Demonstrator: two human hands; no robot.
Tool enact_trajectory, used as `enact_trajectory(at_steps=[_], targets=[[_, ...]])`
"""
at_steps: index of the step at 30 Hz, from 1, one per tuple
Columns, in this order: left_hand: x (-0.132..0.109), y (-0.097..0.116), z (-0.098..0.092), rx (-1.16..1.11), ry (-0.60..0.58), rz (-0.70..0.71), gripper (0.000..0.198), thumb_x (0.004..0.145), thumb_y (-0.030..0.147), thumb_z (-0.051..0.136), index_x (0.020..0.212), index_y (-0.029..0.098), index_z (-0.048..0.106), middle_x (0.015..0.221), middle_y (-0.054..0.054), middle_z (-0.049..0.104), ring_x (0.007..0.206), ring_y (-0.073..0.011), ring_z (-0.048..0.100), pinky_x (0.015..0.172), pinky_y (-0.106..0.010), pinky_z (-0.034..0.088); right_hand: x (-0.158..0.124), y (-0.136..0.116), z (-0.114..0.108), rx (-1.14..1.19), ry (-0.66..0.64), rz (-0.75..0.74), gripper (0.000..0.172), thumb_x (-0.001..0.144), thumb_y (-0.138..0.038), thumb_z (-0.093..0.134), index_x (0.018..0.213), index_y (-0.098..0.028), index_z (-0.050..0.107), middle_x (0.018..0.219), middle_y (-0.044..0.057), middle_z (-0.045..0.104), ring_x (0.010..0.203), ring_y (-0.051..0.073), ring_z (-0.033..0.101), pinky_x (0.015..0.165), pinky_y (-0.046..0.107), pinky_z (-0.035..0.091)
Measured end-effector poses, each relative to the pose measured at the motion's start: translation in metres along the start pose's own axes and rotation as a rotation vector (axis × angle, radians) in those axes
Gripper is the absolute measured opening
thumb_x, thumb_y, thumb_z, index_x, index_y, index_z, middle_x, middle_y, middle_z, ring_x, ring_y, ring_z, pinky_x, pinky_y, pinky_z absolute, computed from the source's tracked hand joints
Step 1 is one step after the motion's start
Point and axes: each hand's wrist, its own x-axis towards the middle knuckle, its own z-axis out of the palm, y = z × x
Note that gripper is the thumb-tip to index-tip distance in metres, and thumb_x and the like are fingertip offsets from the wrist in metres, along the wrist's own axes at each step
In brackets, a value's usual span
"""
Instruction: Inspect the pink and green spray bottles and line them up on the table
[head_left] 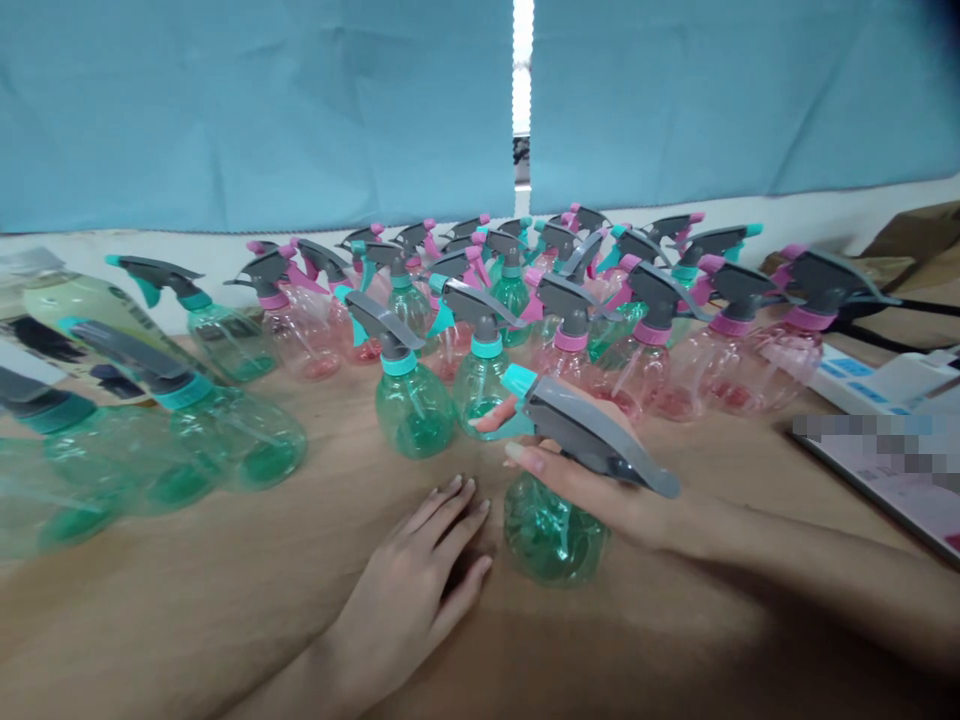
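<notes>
My right hand [592,480] is wrapped round the neck of a green spray bottle [555,535], just under its grey trigger head with a turquoise nozzle. The bottle is upright, and the hand covers its collar. Flat on the tabletop, to the left of that bottle, lies my left hand [427,560], fingers stretched out and holding nothing. Behind the hands stand two more green spray bottles, a nearer one [414,410] and one partly hidden [480,385] by the right hand's fingers.
Several pink and green spray bottles [652,370] crowd the back of the wooden table [225,610]. More green ones [255,440] stand at left, beside a large pale container [97,310]. At right are a dark-edged flat item [885,480] and a white device [862,375]. Blue cloth [262,110] hangs behind.
</notes>
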Motion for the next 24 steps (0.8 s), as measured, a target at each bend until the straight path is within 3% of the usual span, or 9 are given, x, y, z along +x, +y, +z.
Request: enact_trajectory(at_steps=[7,11,18,24], targets=[[-0.0012,0.0008,-0.0007,-0.002,0.018,-0.005,0.04,0.097,0.028,0.045,0.134,0.013,0.049,0.14,-0.01,0.051,0.132,-0.0246,0.042,0.106,-0.041,0.038,0.0016,-0.0069,-0.0056,-0.128,-0.007,-0.045,0.009,0.085,-0.031,0.056,0.085,-0.023,0.057,0.067,-0.001,0.058,0.061,0.014,0.055,0.05,0.025,0.042],[-0.0016,0.0005,0.0002,0.007,0.027,-0.006,0.039,0.098,0.029,0.044,0.133,0.014,0.05,0.139,-0.01,0.052,0.131,-0.0248,0.043,0.105,-0.042,0.039,0.0013,-0.0053,-0.0074,-0.179,0.001,-0.12,0.012,0.087,-0.031,0.054,0.085,-0.021,0.058,0.069,-0.002,0.056,0.061,0.012,0.052,0.054,0.025,0.041],[-0.0004,0.0005,-0.0007,0.005,0.028,0.002,0.039,0.097,0.029,0.046,0.132,0.013,0.051,0.138,-0.011,0.053,0.13,-0.0267,0.044,0.104,-0.045,0.04,-0.0008,0.0008,-0.0083,-0.144,0.002,-0.114,0.015,0.088,-0.036,0.055,0.083,-0.021,0.056,0.067,-0.003,0.053,0.059,0.01,0.048,0.053,0.025,0.037],[-0.0007,0.0003,-0.0017,-0.012,0.035,-0.006,0.039,0.097,0.029,0.045,0.133,0.015,0.05,0.139,-0.01,0.051,0.13,-0.0266,0.044,0.104,-0.044,0.04,-0.0003,-0.0004,-0.0089,-0.094,-0.047,-0.074,0.013,0.086,-0.036,0.056,0.088,-0.023,0.056,0.069,-0.003,0.053,0.064,0.013,0.052,0.061,0.026,0.044]])
